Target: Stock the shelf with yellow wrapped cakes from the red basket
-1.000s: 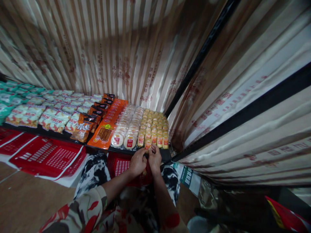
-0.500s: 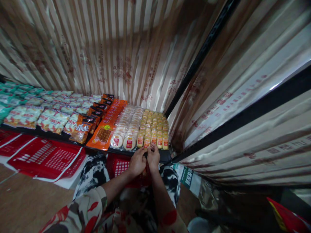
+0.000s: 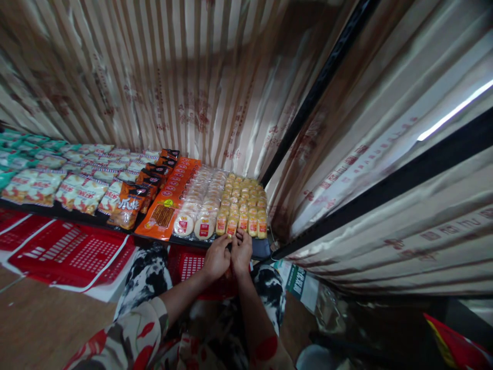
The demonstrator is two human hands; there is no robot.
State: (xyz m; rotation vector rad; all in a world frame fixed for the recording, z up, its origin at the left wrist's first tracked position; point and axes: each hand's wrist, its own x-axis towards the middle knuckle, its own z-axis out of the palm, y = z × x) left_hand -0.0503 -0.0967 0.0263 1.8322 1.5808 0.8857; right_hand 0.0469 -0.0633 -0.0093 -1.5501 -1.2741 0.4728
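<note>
Small yellow wrapped cakes (image 3: 242, 198) with red labels stand in close rows at the shelf's right end. My left hand (image 3: 217, 258) and my right hand (image 3: 241, 253) meet at the front edge of these rows. The fingers of both are bent and drawn together at the lower end of one front wrapped cake (image 3: 231, 225), which sits a little forward of its neighbours. My fingertips partly cover that lower end. Just left of the hands are round white wrapped biscuits (image 3: 204, 227) in two rows.
Left along the dark shelf (image 3: 84, 218) lie an orange packet (image 3: 159, 217), brown-orange snack bags (image 3: 129, 204), pale snack bags (image 3: 81, 192) and green packets (image 3: 17, 158). Red baskets (image 3: 73, 254) sit below. A black post (image 3: 308, 108) and pleated curtain (image 3: 200, 77) border the back and right.
Both hands stay at the front wrapped cake, with only a slight shift of the fingers. The view has moved a little; the rows look the same.
</note>
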